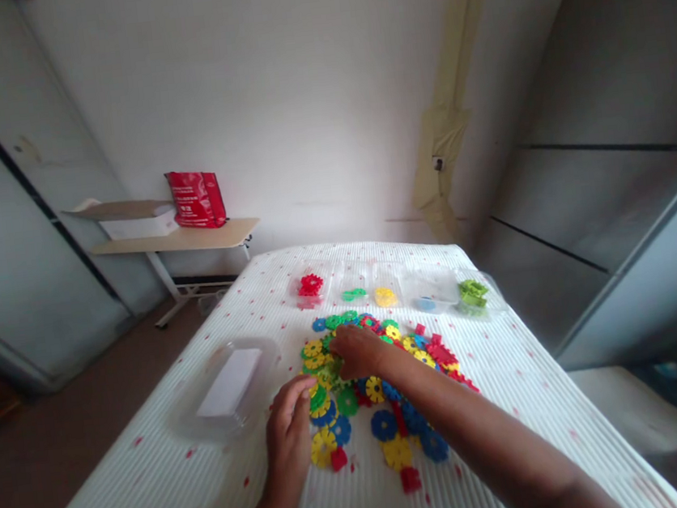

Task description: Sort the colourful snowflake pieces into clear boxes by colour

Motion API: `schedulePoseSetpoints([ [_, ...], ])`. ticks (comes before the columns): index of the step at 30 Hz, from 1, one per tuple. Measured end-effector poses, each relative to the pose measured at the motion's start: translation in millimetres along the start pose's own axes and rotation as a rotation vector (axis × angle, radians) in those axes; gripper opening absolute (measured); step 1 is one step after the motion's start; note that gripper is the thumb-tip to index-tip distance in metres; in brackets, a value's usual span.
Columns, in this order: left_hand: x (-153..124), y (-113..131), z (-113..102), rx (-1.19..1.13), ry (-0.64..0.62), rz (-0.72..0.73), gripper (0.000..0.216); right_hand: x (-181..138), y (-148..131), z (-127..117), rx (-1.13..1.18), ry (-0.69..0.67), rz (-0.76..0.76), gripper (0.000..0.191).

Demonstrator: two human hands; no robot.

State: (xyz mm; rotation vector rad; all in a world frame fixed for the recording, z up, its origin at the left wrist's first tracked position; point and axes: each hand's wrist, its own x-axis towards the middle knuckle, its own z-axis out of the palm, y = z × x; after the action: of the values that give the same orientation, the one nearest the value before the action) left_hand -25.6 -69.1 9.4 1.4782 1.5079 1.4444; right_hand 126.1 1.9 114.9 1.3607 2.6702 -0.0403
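Note:
A heap of flower-shaped plastic building discs (374,388) in yellow, blue, green and red lies in the middle of the table. My right hand (353,350) reaches across into the heap's upper left part. Its fingers are bent down and pressed together among the discs, hiding what they grip, if anything. At the heap's left edge rests my left hand (290,418), fingers stretched and thumb apart, beside a green disc (317,397). In front lie a yellow disc (323,446) and a small red block (338,459).
Along the far side, clear containers hold red pieces (310,286), green pieces (354,294), yellow discs (385,296), a blue piece (426,303) and light-green pieces (473,294). A clear lid or tray (185,422) with white paper lies left. A side table (195,237) bears a red bag (196,199).

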Motion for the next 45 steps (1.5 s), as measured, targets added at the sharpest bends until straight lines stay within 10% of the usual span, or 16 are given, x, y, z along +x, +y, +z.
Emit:
schedulePoseSetpoints([
  [9,1,-4,-2,0.009,-0.002,0.009,0.037,-36,29,-2,0.442,0.09,0.068,0.023],
  [14,2,-5,-1,-0.012,0.001,-0.019,0.039,-86,103,7,0.736,0.451,0.304,0.019],
  [19,2,-7,-1,0.013,-0.011,-0.036,0.04,-141,199,11,0.545,0.741,0.787,0.024],
  [25,1,-8,-1,0.028,-0.001,-0.031,0.041,-149,255,17,0.335,0.546,1.103,0.032],
  [31,1,-8,-1,0.024,0.005,-0.029,0.041,-137,251,11,0.166,0.479,1.177,0.032],
  [39,1,-6,-1,0.011,0.002,-0.006,0.038,-157,221,22,0.039,0.806,1.047,0.031],
  [45,1,1,0,0.013,0.0,0.047,0.034,-168,168,56,0.332,0.836,0.577,0.031],
])
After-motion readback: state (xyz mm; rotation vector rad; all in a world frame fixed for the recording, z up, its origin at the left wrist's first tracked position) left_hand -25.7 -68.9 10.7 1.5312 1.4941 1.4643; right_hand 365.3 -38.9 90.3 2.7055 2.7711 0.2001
